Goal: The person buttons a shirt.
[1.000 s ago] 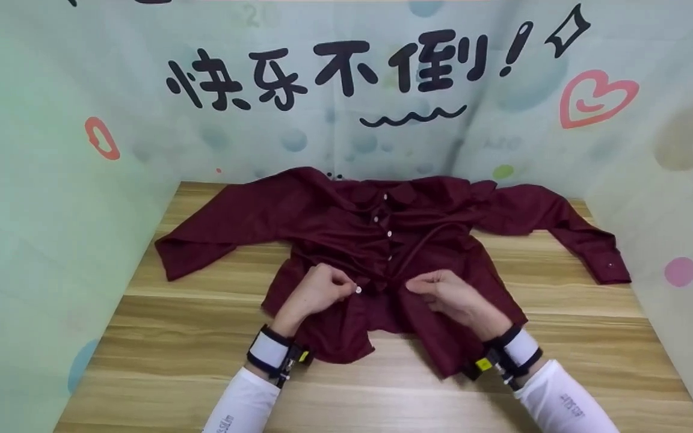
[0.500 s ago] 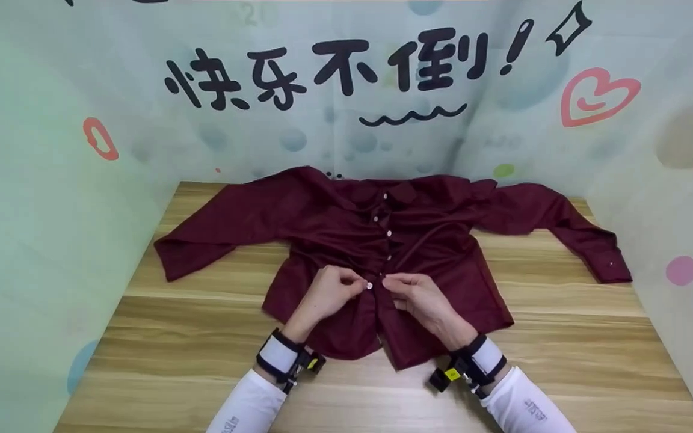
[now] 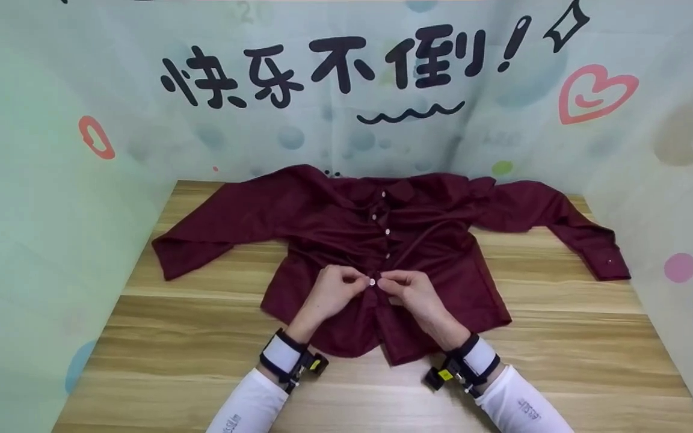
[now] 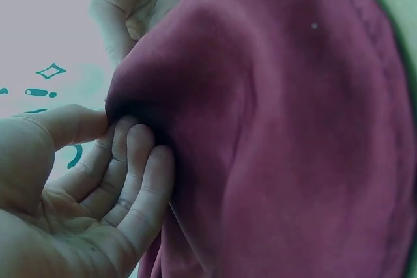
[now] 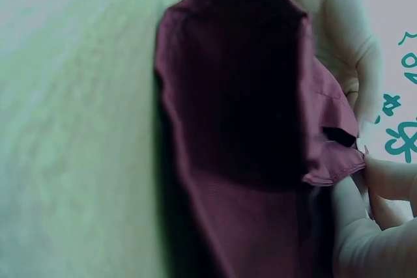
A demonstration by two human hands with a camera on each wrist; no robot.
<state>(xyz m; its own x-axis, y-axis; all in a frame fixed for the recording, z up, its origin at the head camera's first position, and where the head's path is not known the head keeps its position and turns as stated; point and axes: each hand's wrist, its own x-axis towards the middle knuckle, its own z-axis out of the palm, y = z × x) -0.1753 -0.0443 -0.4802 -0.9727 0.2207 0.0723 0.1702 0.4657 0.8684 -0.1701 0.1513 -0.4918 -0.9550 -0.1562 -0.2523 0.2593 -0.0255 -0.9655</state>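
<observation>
A maroon long-sleeved shirt (image 3: 316, 210) lies spread front up, its collar at the back. My left hand (image 3: 335, 294) pinches one front edge between thumb and fingers, right beside a white button (image 3: 372, 282). Facing it, my right hand (image 3: 415, 297) pinches the other front edge, fingertips close to that button. In the left wrist view, the fingertips of my left hand (image 4: 98, 200) are tucked under a fold of cloth. The right wrist view shows the shirt's lower front raised in a loop, with my right hand (image 5: 381, 226) gripping the edge strip.
Several white buttons (image 3: 387, 231) run up the shirt front above the hands. Both sleeves stretch out sideways over the wood-grain table (image 3: 190, 349). A printed cloth backdrop (image 3: 298, 144) stands behind and along both sides.
My right hand has moved left, bringing its front edge to the other one. My left hand has shifted slightly right with the button, and the gap between the front panels has narrowed.
</observation>
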